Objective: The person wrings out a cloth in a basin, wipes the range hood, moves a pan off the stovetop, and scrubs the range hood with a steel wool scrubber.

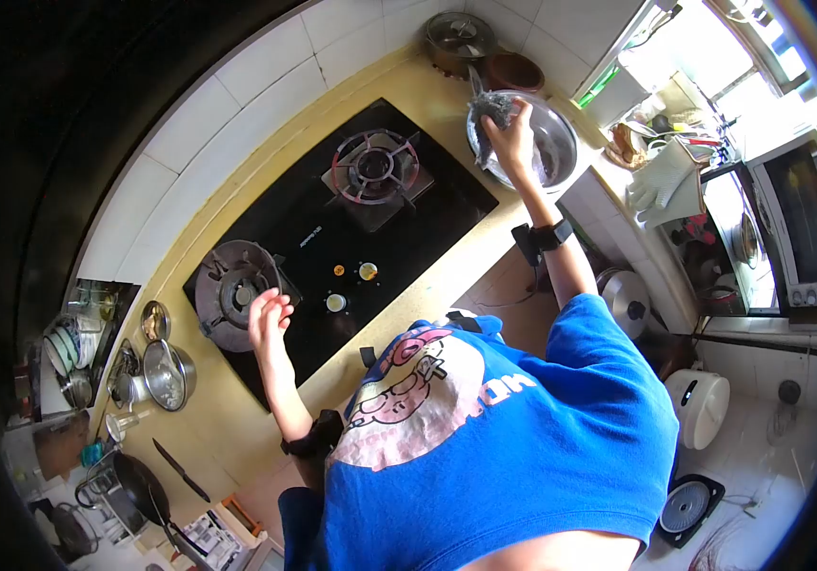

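Note:
My right hand (pixel 513 143) grips a crumpled dark grey rag (pixel 495 108) at the rim of a metal basin (pixel 561 136) on the far right of the counter. Part of the rag hangs down the basin's left side. My left hand (pixel 269 319) hovers by the left burner (pixel 240 295) with its fingers loosely bent and apart, and nothing shows in it. The right burner (pixel 374 167) carries a pot support, and both burners belong to a black glass gas hob (pixel 299 271).
A lidded pot (pixel 459 38) and a brown bowl (pixel 513 72) stand behind the basin. At the left are a metal bowl (pixel 169 375), a knife (pixel 181 469) and a frying pan (pixel 142 487). A microwave oven (pixel 794 219) is at the right.

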A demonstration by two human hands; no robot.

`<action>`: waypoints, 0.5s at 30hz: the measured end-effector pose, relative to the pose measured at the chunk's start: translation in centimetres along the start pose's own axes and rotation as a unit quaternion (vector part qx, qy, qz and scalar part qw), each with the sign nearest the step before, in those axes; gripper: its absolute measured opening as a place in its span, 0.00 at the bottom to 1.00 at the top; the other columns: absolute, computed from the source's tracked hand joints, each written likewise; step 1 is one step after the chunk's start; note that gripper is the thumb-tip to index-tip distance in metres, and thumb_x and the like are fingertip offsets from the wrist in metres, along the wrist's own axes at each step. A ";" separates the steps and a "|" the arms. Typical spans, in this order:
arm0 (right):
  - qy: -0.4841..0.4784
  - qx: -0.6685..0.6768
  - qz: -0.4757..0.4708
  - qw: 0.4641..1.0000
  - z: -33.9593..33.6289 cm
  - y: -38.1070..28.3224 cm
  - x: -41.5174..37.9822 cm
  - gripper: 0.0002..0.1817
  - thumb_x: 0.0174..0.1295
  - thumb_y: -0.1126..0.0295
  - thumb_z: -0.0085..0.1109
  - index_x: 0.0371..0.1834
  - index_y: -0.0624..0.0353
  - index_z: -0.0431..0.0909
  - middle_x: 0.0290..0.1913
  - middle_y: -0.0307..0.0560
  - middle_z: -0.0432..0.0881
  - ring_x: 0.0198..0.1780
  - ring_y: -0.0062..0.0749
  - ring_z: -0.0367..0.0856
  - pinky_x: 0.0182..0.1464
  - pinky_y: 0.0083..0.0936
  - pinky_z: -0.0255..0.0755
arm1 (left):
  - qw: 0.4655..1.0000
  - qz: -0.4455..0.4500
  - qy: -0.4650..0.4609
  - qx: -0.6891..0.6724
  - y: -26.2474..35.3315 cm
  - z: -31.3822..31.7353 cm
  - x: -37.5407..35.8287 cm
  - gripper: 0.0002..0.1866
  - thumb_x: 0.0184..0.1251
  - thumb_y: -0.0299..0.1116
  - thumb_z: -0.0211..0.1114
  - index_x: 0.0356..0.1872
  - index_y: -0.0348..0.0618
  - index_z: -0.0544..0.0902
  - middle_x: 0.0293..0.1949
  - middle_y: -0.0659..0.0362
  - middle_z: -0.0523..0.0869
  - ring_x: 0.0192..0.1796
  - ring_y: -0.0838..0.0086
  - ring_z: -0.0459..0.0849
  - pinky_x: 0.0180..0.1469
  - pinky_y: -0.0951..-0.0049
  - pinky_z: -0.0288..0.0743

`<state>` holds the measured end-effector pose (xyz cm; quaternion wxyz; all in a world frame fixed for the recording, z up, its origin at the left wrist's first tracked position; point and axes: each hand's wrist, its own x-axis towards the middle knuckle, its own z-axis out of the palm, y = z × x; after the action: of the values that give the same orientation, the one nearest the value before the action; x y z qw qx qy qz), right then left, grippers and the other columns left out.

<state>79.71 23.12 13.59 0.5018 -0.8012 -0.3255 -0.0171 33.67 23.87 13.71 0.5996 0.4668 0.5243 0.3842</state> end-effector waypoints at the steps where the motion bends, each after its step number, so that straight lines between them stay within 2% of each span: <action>1: -0.014 0.020 0.006 1.000 0.2 -0.5 -0.2 0.32 0.49 0.64 0.64 0.54 0.58 0.57 0.39 0.66 0.78 0.44 0.57 0.78 0.47 0.41 0.70 | 1.000 -0.003 -0.026 0.005 0.8 1.0 0.2 0.16 0.63 0.36 0.55 0.51 0.46 0.73 0.43 0.65 0.78 0.41 0.85 0.76 0.43 0.84 0.66; 2: -0.041 0.078 0.000 0.996 1.9 1.6 0.0 0.33 0.48 0.64 0.65 0.55 0.58 0.57 0.39 0.65 0.78 0.43 0.55 0.78 0.46 0.40 0.71 | 0.999 -0.006 -0.050 0.004 1.6 2.1 0.6 0.16 0.64 0.36 0.56 0.52 0.46 0.72 0.43 0.65 0.78 0.42 0.85 0.76 0.44 0.82 0.67; 3: -0.052 0.057 0.022 0.997 1.8 -0.1 -1.0 0.34 0.47 0.63 0.66 0.54 0.60 0.58 0.38 0.59 0.78 0.40 0.49 0.79 0.44 0.38 0.72 | 0.997 -0.008 -0.075 0.002 2.1 3.2 1.1 0.17 0.64 0.37 0.56 0.52 0.46 0.72 0.44 0.64 0.78 0.42 0.84 0.76 0.45 0.81 0.67; 5: -0.047 0.047 -0.050 0.997 3.4 -0.9 -2.6 0.33 0.46 0.63 0.67 0.53 0.62 0.60 0.36 0.53 0.77 0.36 0.41 0.78 0.41 0.35 0.72 | 0.993 -0.007 -0.114 -0.005 2.7 5.8 2.3 0.18 0.64 0.39 0.57 0.53 0.46 0.70 0.46 0.63 0.78 0.44 0.82 0.77 0.46 0.79 0.68; 6: -0.115 0.218 -0.034 0.969 5.3 0.3 -3.2 0.33 0.46 0.63 0.68 0.52 0.63 0.62 0.36 0.51 0.77 0.35 0.36 0.77 0.38 0.31 0.72 | 0.991 -0.010 -0.135 -0.007 2.7 6.9 3.2 0.20 0.64 0.41 0.57 0.55 0.46 0.69 0.48 0.62 0.78 0.47 0.80 0.77 0.48 0.76 0.68; 7: -0.158 0.281 -0.012 0.946 6.1 -0.1 -4.3 0.31 0.48 0.64 0.67 0.52 0.62 0.62 0.35 0.49 0.78 0.34 0.30 0.76 0.35 0.26 0.72 | 0.987 -0.020 -0.157 -0.025 3.0 8.1 3.9 0.27 0.60 0.44 0.61 0.57 0.44 0.66 0.50 0.59 0.74 0.50 0.76 0.75 0.48 0.76 0.68; 9: -0.259 0.317 0.071 0.909 4.7 -5.3 -7.0 0.30 0.51 0.64 0.67 0.53 0.62 0.62 0.35 0.46 0.78 0.33 0.24 0.76 0.32 0.21 0.71 | 0.977 -0.039 -0.199 -0.057 3.1 10.0 5.4 0.31 0.59 0.47 0.62 0.59 0.45 0.62 0.53 0.56 0.72 0.54 0.71 0.73 0.51 0.69 0.68; 11: -0.322 0.350 0.126 0.870 5.9 -7.1 -8.7 0.29 0.53 0.64 0.65 0.53 0.61 0.61 0.36 0.45 0.79 0.32 0.20 0.76 0.31 0.17 0.71 | 0.969 -0.054 -0.227 -0.077 3.2 11.7 6.9 0.36 0.59 0.52 0.61 0.63 0.46 0.59 0.55 0.56 0.70 0.56 0.68 0.71 0.54 0.61 0.67; 13: -0.320 0.373 0.116 0.863 7.2 -9.0 -10.3 0.29 0.54 0.65 0.65 0.55 0.62 0.61 0.39 0.47 0.79 0.34 0.22 0.77 0.31 0.18 0.72 | 0.942 -0.081 -0.294 -0.143 4.2 12.7 8.4 0.35 0.59 0.52 0.61 0.63 0.47 0.59 0.53 0.59 0.72 0.53 0.70 0.75 0.50 0.67 0.71; 15: -0.290 0.401 0.068 0.867 8.7 -10.1 -11.5 0.29 0.56 0.63 0.63 0.55 0.64 0.62 0.38 0.49 0.79 0.34 0.25 0.77 0.33 0.21 0.73 | 0.945 -0.065 -0.293 -0.128 5.4 13.2 8.9 0.32 0.60 0.48 0.61 0.62 0.48 0.61 0.52 0.60 0.73 0.49 0.73 0.77 0.46 0.71 0.74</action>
<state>62.57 27.30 13.18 0.6627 -0.5202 -0.3803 0.3816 48.28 31.74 16.72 0.8051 0.4433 0.3011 0.2543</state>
